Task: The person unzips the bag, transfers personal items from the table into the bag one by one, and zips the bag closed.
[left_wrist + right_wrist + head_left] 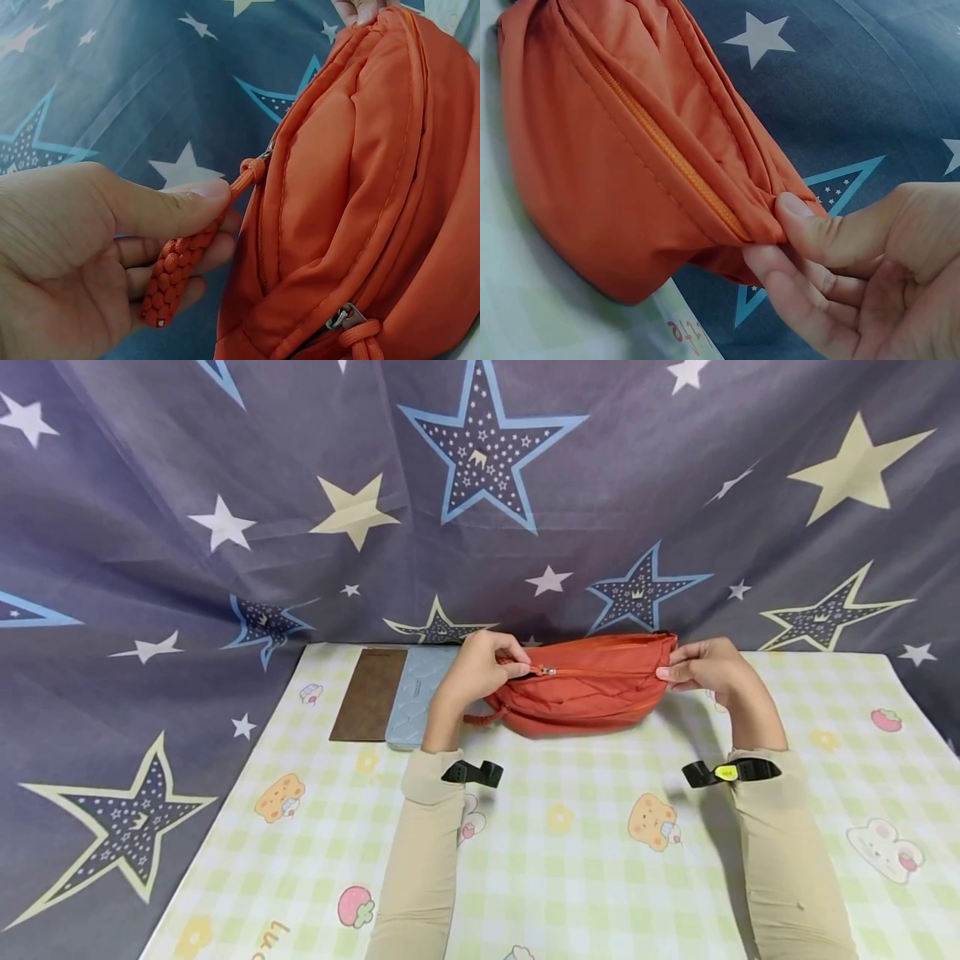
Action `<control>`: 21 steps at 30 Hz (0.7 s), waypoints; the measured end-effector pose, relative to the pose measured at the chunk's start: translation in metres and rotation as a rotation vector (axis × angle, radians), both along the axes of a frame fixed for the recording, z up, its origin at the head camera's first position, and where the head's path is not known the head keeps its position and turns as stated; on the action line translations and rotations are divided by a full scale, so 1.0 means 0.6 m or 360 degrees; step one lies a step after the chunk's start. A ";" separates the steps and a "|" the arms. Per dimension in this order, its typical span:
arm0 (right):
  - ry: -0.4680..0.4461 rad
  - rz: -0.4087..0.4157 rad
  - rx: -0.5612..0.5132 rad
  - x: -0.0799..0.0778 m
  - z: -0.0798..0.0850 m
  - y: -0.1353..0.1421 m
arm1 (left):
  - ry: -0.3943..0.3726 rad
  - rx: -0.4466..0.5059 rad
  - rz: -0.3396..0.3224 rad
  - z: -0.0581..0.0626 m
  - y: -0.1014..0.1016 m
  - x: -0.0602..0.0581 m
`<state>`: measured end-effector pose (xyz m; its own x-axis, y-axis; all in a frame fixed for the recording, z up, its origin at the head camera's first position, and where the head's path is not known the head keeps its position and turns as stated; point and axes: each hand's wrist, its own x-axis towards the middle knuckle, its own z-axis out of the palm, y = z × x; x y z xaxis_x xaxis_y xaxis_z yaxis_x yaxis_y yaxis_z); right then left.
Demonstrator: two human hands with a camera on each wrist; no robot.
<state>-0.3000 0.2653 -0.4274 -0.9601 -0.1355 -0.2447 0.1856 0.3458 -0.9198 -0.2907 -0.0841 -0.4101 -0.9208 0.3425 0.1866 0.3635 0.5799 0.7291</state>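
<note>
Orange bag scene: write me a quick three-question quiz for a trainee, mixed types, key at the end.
1. Pick one: the left hand pinches (a) the tablecloth, (b) a braided zipper pull, (c) a sleeve.
2. True or false: the right hand pinches one end of the orange bag.
3. Which lies nearer the bag, the flat brown item or the flat blue item?

Key: 1. b; 2. true; 3. the flat blue item.

I see bench [558, 885] topped in pale green-and-white check with cartoon prints [652, 822]. Far left: brown flat piece [369, 693], light blue quilted piece [420, 697] side by side, both flat, blue one partly behind left hand [483, 668]. Orange bag [585, 697] at far edge; can't tell from here whether its underside touches bench.
</note>
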 end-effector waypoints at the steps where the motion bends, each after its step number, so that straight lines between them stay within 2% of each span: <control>1: -0.0005 0.0004 0.0000 0.000 0.001 0.000 | -0.0009 0.0000 -0.0003 0.001 -0.002 0.000; 10: 0.0013 0.0000 0.0010 -0.002 0.005 -0.001 | 0.0035 -0.0008 -0.0002 0.003 -0.020 -0.004; 16: -0.0023 0.0027 0.0037 0.000 0.003 0.000 | -0.0042 -0.0024 -0.0027 -0.006 -0.033 -0.006; 21: 0.0009 0.0026 0.0008 0.001 -0.002 0.000 | -0.0069 0.0003 -0.0030 -0.009 -0.045 -0.007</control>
